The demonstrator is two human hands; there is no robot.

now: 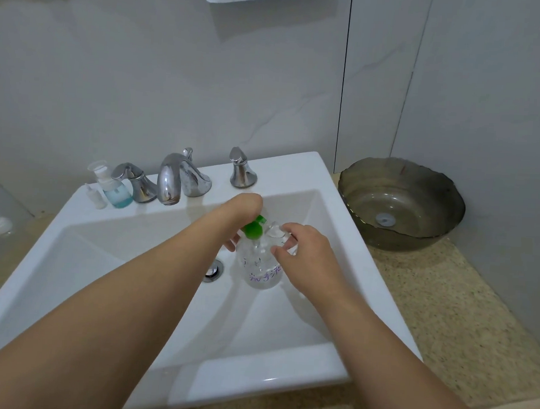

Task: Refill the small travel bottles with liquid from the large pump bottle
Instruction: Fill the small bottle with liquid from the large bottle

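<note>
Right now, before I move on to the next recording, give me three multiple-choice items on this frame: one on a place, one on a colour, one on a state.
1. Where is the large pump bottle?
A. Over the white sink basin
B. Inside the dark glass bowl
C. On the speckled counter

2. What colour is the pump head of the large bottle?
A. Blue
B. Green
C. White

3. What is the right hand doing?
A. Resting flat on the counter
B. Turning a faucet handle
C. Holding a small clear bottle at the pump

Answers:
1 A, the bottle stands within the basin, near the drain.
2 B, the pump shows bright green under the left hand.
3 C, its fingers curl round the small bottle beside the pump head.
</note>
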